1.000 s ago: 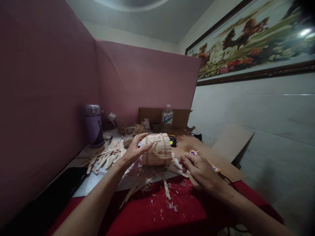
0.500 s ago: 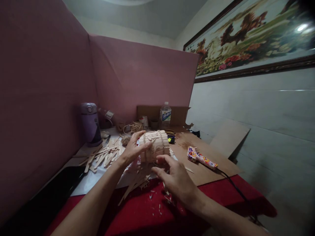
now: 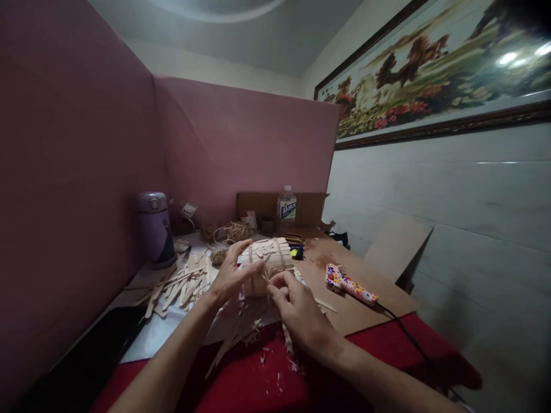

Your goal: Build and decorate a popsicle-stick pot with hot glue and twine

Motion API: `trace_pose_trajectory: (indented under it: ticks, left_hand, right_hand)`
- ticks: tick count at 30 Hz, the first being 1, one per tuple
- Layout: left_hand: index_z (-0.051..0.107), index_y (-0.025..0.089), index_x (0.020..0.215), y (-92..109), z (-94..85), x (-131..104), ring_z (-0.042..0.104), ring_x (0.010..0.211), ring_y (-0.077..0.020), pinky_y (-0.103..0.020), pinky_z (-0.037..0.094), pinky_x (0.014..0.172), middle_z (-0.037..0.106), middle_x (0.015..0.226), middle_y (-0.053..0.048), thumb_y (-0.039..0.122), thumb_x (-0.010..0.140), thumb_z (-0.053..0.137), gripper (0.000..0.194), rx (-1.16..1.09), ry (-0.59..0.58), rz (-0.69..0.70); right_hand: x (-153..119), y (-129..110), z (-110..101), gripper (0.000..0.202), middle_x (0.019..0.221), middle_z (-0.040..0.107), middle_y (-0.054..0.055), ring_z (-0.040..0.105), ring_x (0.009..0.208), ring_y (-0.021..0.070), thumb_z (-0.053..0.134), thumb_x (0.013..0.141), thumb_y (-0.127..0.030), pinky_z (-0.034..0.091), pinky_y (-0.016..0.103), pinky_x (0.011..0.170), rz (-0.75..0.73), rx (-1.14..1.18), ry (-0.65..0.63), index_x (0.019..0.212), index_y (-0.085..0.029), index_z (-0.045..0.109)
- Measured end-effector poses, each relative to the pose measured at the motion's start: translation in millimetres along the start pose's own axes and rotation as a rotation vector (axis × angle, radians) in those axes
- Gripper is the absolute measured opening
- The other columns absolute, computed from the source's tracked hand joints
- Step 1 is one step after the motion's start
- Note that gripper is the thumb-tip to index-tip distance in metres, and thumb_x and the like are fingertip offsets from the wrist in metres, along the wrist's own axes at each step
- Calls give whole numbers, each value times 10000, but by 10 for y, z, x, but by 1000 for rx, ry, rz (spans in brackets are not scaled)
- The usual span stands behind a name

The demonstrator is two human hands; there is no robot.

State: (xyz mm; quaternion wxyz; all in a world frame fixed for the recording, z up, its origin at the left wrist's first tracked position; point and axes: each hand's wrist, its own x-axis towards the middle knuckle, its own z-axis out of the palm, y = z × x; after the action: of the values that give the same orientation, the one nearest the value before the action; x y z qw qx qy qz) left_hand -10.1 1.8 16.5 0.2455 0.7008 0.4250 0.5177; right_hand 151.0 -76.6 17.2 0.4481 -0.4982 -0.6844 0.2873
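Note:
A barrel-shaped piece made of wooden craft sticks [image 3: 273, 250], with twine bands round it, lies on its side above the table's near edge. My left hand [image 3: 232, 272] grips its left end, thumb across the front and fingers over the top. At the barrel's lower front, my right hand [image 3: 297, 304] has its thumb and forefinger pinched together. A thin pale strand [image 3: 267, 279] sticks out from that pinch toward the barrel; whether it is twine or a wood sliver I cannot tell. Loose craft sticks [image 3: 183, 287] are heaped to the left.
A floral glue gun [image 3: 350, 285] with a black cord lies on the cardboard at right. Behind stand a purple flask [image 3: 155, 229], a twine bundle [image 3: 236, 230] and a clear bottle [image 3: 287, 209]. Wood scraps litter the red cloth [image 3: 241, 384]. Pink panels [image 3: 245, 137] enclose the left and back.
My right hand has moved up and slightly left to the barrel's front, and its parted thumb and forefinger have closed on the strand. My left hand keeps its hold.

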Motion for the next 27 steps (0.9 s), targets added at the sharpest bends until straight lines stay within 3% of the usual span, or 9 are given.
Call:
trace_pose_trajectory:
  ticks: [2,6,13,16,19,22,27]
  left_hand:
    - [522,208,1237,-6,7,-7,457,1228,-276,-426,388,1014,489,1320,-92,459,712,646,595,1,4,-3]
    - [517,228,1245,-13,14,-20,441,1247,-270,-414,395,1004,473,1339,-84,456,760,603,543,4,9,1]
    - [507,234,1245,23,13,-39,410,1269,-263,-417,366,1026,456,1345,-81,445,783,581,513,-16,-3,-15]
    - [505,237,1246,24,18,-44,403,1274,-266,-409,381,1006,452,1350,-78,436,787,578,505,-17,-5,-15]
    - [505,242,1246,14,24,-49,398,1280,-266,-405,384,1002,450,1356,-74,432,789,578,500,-19,-2,-10]
    - [503,249,1248,19,27,-56,402,1279,-262,-396,390,998,447,1360,-70,428,794,576,492,-37,2,-21]
    - [499,229,1246,54,22,-62,398,1280,-252,-395,350,1037,447,1355,-73,406,802,572,483,-25,0,-13]
  right_hand:
    - [11,-7,-111,141,731,640,35,577,659,154,454,906,-227,373,257,598,-137,-220,25,838,-179,567]
    - [51,-33,-269,175,758,672,53,614,744,201,443,924,-229,372,284,653,-258,-500,93,854,-194,600]
    - [50,-37,-376,156,846,671,50,609,804,203,485,906,-203,388,300,700,-347,-560,97,844,-204,628]
    - [-14,-34,-342,174,853,671,56,618,767,191,480,904,-237,409,299,675,-245,-379,47,821,-202,628]
    - [-79,0,-229,190,766,671,36,607,559,150,496,890,-351,409,266,534,38,18,-46,925,-194,598]
    - [-114,33,-78,363,593,620,-14,502,375,107,558,826,-457,329,223,405,270,327,-109,1031,-158,546]
    - [-113,-35,132,442,591,592,-33,475,389,61,689,705,-474,264,172,366,389,609,-49,961,-140,554]
